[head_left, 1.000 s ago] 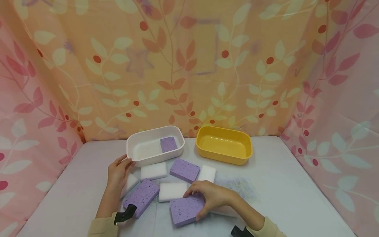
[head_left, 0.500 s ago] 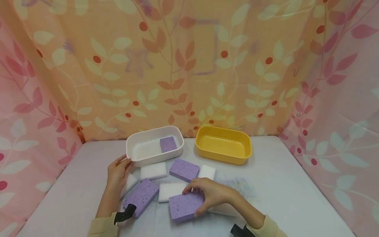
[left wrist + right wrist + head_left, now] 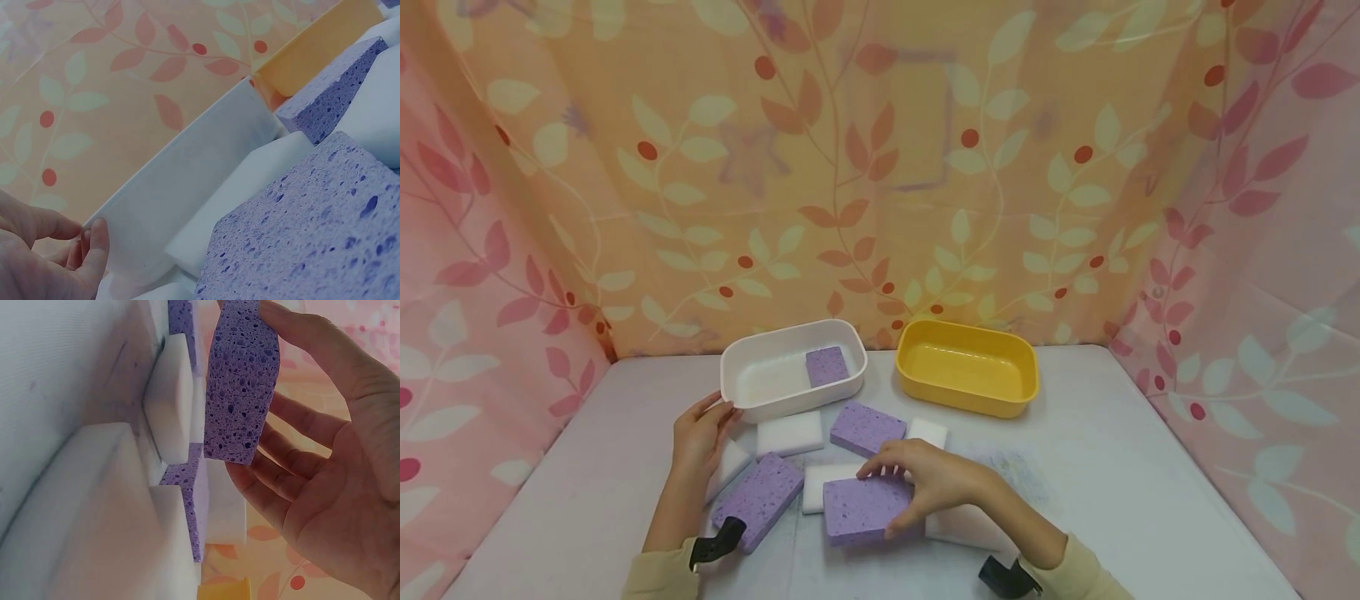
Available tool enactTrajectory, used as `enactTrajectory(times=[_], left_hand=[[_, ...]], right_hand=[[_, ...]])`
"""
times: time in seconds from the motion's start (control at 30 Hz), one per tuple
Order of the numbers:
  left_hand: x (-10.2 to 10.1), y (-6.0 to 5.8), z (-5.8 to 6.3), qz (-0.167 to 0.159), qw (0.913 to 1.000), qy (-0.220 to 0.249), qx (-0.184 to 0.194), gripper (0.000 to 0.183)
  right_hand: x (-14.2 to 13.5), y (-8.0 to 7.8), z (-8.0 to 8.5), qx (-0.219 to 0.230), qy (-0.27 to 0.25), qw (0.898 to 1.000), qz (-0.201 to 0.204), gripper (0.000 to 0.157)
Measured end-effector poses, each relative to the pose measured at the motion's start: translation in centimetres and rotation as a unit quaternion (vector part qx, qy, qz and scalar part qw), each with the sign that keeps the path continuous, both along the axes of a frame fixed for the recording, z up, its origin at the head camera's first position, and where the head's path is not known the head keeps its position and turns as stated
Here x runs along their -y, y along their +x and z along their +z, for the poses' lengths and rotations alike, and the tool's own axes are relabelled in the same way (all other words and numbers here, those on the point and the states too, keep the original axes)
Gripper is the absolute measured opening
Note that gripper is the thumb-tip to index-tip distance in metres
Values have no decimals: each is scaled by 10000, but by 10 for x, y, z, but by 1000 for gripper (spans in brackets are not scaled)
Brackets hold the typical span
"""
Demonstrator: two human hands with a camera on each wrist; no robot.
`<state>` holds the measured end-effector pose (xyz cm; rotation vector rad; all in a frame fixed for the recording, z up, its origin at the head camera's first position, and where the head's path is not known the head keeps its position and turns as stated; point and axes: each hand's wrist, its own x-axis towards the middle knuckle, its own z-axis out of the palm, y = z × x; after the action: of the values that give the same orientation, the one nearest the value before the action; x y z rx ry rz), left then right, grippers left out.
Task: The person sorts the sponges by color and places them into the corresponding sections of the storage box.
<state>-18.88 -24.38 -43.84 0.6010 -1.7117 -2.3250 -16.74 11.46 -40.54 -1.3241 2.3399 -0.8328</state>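
My right hand (image 3: 928,479) holds a purple sponge (image 3: 863,512) by its edges, thumb on the near side and fingers on the far side. In the right wrist view this sponge (image 3: 240,387) is raised off the table. My left hand (image 3: 698,437) pinches the left front corner of the white tub (image 3: 790,407) between thumb and fingers, as the left wrist view also shows on the tub's rim (image 3: 175,181). Inside that tub lies a smaller-looking purple sponge (image 3: 827,367). Two more purple sponges, one at the left (image 3: 760,500) and one behind (image 3: 867,429), lie on the table.
A yellow tub (image 3: 967,392) stands right of the white one. White foam blocks lie among the sponges: one by the white tub (image 3: 790,433), one behind the held sponge (image 3: 827,479), one under the right forearm (image 3: 962,527). A patterned curtain (image 3: 880,208) hangs behind the table.
My right hand has lifted the purple sponge and carried it slightly away from me and to the left. The left hand stays on the white tub's corner.
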Motion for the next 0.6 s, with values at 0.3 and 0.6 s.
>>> enactTrajectory(times=[0.3, 0.6], left_hand=[[1, 0, 0, -37, 10000, -25, 73, 60], [2, -1, 1, -94, 9998, 39, 143, 61]], right_hand=[[6, -7, 6, -127, -56, 9997, -200, 66], [15, -14, 12, -316, -193, 9989, -277, 65]])
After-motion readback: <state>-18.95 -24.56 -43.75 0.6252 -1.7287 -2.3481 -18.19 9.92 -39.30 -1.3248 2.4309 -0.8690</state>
